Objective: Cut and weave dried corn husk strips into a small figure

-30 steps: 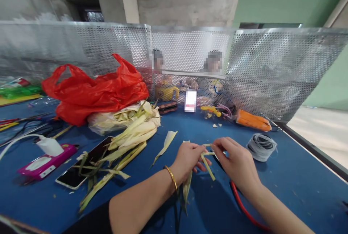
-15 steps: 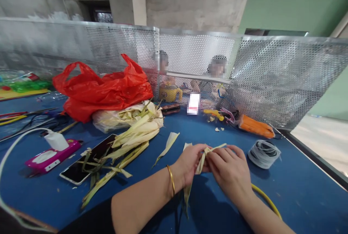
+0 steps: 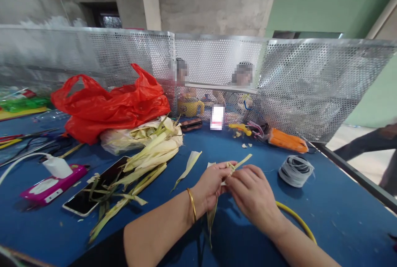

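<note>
Over the blue table (image 3: 245,250), my left hand (image 3: 214,184) pinches folded strips of corn husk (image 3: 211,217), one end hanging below the palm. My right hand (image 3: 252,186) is closed on the same husk, its fingertips meeting the left ones. A pale husk end sticks out above the right fingers; the middle of the husk is mostly hidden by both hands. Left of my hands lies a loose piece of husk (image 3: 188,167). Farther left, a pile of corn husks (image 3: 158,145) spills from a clear plastic bag (image 3: 114,140).
A red plastic bag (image 3: 111,105) sits behind the husks. Husk strips partly cover a phone (image 3: 81,200) beside a pink power strip (image 3: 56,184). To the right are a coil of grey cord (image 3: 296,171) and an orange bundle (image 3: 288,140). A perforated metal screen (image 3: 313,89) borders the back, people beyond.
My right fingers have moved in against the left hand, and the husk flap that hung between the hands is now tucked behind them. A person's legs have appeared at the far right.
</note>
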`<state>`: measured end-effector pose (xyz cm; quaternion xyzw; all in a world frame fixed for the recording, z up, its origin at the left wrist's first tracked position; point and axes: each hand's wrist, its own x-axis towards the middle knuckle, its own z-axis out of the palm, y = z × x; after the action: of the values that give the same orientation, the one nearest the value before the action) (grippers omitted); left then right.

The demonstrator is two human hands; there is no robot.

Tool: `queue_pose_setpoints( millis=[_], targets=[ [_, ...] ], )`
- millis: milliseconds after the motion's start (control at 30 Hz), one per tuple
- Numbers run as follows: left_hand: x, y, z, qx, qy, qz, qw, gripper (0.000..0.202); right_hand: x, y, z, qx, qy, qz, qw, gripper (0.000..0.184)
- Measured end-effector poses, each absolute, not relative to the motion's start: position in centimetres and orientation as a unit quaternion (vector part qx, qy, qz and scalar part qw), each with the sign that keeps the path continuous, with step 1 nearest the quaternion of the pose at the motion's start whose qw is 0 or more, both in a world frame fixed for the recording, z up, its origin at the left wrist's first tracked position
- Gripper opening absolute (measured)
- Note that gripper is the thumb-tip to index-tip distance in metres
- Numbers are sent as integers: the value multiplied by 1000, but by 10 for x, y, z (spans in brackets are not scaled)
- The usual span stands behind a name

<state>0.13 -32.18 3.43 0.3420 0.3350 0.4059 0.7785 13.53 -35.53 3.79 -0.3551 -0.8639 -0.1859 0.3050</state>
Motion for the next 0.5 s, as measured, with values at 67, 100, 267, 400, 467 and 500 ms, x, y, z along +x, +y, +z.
queue_pose_setpoints(
  millis=[67,100,267,400,467,500],
  targets=[
    [0,-322,37,342,331,399,784,31,139,-352,39,-440,-803,-108,387,17],
    [0,-322,38,341,331,395,786,30,141,-350,39,-482,-767,-62,419,17],
    [1,-323,42,339,374,391,770,28,147,-338,31,-599,-638,171,453,24],
    [2,-324,43,359,416,403,732,30,144,-336,27,-602,-624,233,440,23],
    [2,-324,44,358,429,413,719,30,143,-338,29,-598,-622,253,437,23],
    [1,-323,44,352,433,418,717,30,143,-339,30,-593,-621,264,439,23]
  ],
)
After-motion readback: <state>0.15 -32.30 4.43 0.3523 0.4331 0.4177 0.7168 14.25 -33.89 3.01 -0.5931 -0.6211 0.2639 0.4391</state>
